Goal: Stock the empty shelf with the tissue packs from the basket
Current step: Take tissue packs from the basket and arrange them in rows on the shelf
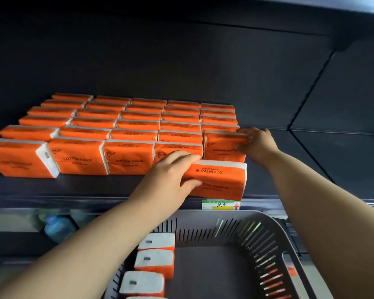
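Dark store shelf, seen from the front and slightly above.

Left grip: clamped on the left end of a held pack, fingers laid over the top, thumb curled against the front face. This orange pack, printed COTTON TISSUE, is carried at the shelf's front edge, just ahead of the rightmost column, with its white side turned right.

Right grip: closed over the upper right corner of an end pack, fingers curled along its top edge. That pack is stood upright on the shelf as the front item of the rightmost column, directly behind the held pack.

Stocked packs: orange and white, set upright in five columns running front to back, pressed close together, filling the left and middle of the shelf.

Price label: green and white with a red arrow, fixed to the shelf's front strip below the held pack.

Basket: grey, slotted walls, placed below the shelf edge. Basket packs are lined along its left wall, white ends up.

Lower shelf, left: a blue item, blurred.
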### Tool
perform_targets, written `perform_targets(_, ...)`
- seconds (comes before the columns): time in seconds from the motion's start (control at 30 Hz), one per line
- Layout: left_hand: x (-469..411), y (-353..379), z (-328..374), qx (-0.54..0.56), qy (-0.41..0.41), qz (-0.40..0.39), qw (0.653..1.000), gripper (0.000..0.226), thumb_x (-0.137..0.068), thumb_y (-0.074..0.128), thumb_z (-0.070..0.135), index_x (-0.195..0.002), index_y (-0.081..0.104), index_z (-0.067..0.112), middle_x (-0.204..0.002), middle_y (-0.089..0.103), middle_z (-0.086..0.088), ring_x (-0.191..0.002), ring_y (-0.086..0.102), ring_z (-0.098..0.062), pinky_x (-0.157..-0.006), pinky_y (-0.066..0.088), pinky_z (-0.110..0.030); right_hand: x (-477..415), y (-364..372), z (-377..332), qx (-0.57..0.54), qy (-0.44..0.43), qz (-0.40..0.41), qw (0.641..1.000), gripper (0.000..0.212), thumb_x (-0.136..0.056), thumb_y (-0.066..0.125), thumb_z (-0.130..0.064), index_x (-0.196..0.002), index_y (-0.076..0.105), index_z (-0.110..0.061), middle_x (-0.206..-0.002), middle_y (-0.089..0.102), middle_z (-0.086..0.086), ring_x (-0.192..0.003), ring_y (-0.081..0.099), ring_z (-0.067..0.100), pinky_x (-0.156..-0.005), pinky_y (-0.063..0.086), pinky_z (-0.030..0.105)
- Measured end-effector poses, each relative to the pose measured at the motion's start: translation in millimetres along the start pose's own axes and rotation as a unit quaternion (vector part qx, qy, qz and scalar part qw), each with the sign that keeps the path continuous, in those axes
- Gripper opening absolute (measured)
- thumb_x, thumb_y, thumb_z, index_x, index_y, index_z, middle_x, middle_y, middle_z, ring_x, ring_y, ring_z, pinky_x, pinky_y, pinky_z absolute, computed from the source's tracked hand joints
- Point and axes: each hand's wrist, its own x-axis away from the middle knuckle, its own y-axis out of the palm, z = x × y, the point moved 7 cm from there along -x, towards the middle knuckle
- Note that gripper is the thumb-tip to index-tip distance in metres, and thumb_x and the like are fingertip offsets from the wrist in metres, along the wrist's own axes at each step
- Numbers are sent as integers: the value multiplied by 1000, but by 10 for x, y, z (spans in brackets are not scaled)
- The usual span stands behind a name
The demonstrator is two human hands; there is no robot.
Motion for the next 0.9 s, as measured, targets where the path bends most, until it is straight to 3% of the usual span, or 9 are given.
perform_targets(0.2,-11,-2,-9,2,-1,0,1000,51,-80,72,27,-129,56,22,-128,52,11,-112,43,-1,-91,22,-2,34,64,45,-41,30,53,997,47,-80,63,-8,-125,54,-17,-126,48,12,-102,55,26,-80,37,21)
perform_targets(0.37,-3,7,-9,-10,-1,-2,1000,52,-80,72,26,-129,56,21,-127,53,10,-114,47,-7,-95,27,-12,63,70,79,-58,38,61,996,47,-78,65,-9,-123,55,-17,-125,52,10,-107,55,25,-81,37,22)
perform_targets(0.57,26,77,-9,-19,-1,-12,1000,53,-80,71,28,-130,55,21,-129,52,11,-114,46,-7,-95,25,-9,121,11,129,-66,32,55,996,46,-78,67,-15,-122,54,-20,-123,57,7,-109,54,23,-82,37,23)
perform_targets(0.63,26,114,27,-21,1,-13,1000,53,-81,71,27,-130,55,20,-129,52,10,-114,46,-7,-94,24,-7,151,-36,148,-64,28,56,996,46,-79,67,-17,-123,53,-19,-124,57,7,-98,54,18,-80,36,22)
perform_targets(0.73,-45,162,167,-30,17,-6,999,52,-82,71,24,-130,55,16,-127,52,5,-111,51,-14,-94,34,-16,208,-134,160,-62,14,62,996,47,-80,69,-18,-124,53,-16,-123,57,8,-86,50,11,-76,35,20)
perform_targets(0.9,-367,214,430,-64,25,8,998,52,-86,64,31,-134,50,19,-129,49,5,-112,50,-16,-93,38,-26,313,-313,205,-81,2,60,995,41,-82,64,-10,-122,55,-12,-120,59,12,-100,59,23,-80,38,22)
